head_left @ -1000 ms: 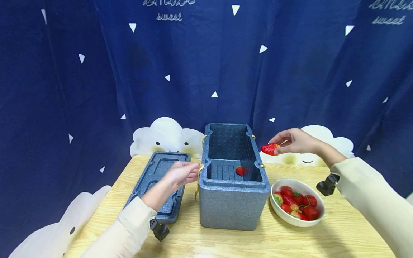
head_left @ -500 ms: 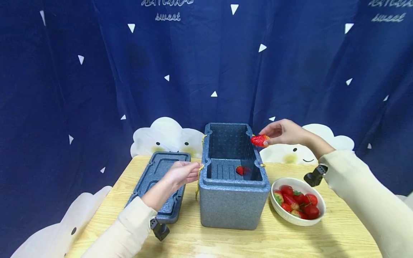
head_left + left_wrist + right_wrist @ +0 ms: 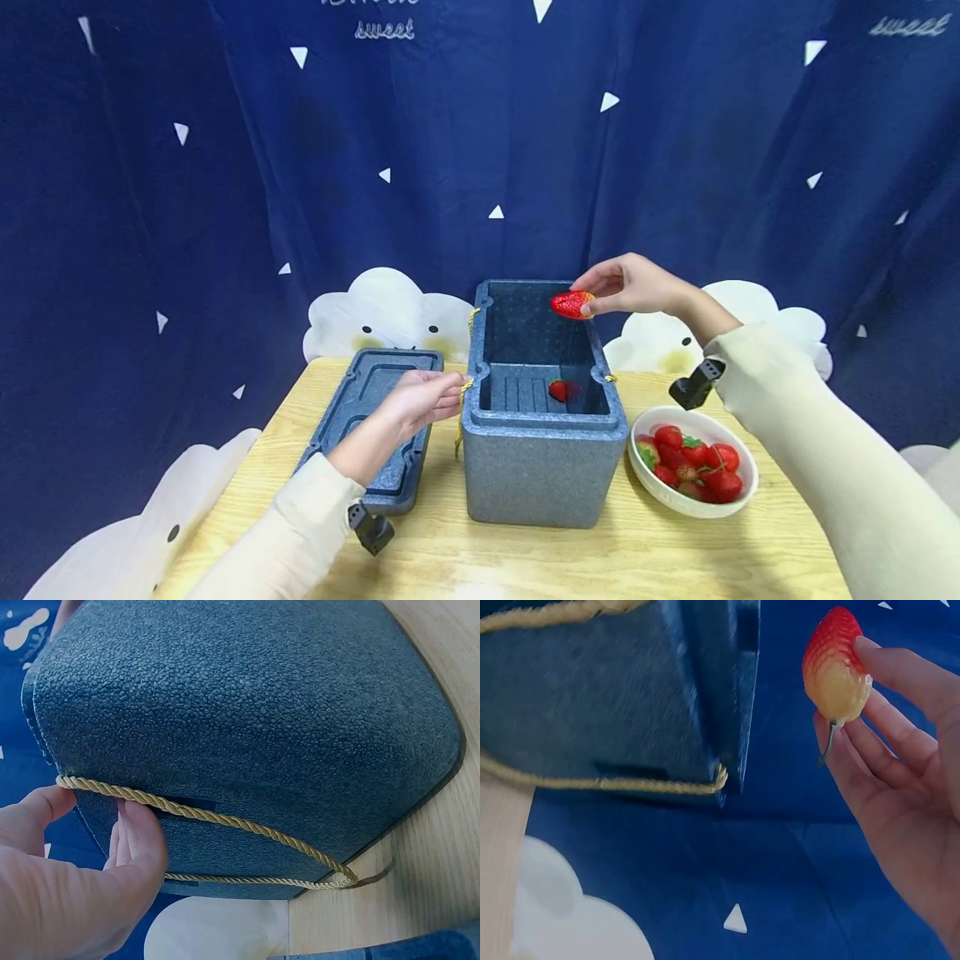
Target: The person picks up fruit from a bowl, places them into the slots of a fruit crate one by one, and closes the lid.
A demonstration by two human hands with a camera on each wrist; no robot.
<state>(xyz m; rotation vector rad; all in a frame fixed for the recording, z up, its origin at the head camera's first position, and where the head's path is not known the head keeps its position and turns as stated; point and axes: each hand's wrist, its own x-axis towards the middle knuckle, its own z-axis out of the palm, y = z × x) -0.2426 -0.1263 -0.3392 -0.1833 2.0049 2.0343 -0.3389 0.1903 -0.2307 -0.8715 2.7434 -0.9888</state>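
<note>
My left hand (image 3: 420,400) holds the near left side of an open grey-blue foam box (image 3: 536,475). In the left wrist view its thumb meets the rim, and its fingertips lie on the outer wall beside a yellow rope handle (image 3: 225,819). Above the box opening, my right hand (image 3: 633,287) pinches a red strawberry (image 3: 572,305) between thumb and fingers. The right wrist view shows the strawberry (image 3: 836,667) with its pale end and stem turned toward the palm. Another strawberry (image 3: 558,390) lies on the box floor.
A white bowl (image 3: 693,507) of several strawberries stands right of the box on the wooden table (image 3: 517,567). The box's lid (image 3: 375,408) lies on the left, under my left forearm. A dark blue curtain (image 3: 450,142) hangs behind.
My right hand has carried its strawberry leftward and up, from beside the box to over its opening. The left hand stays at the box's side.
</note>
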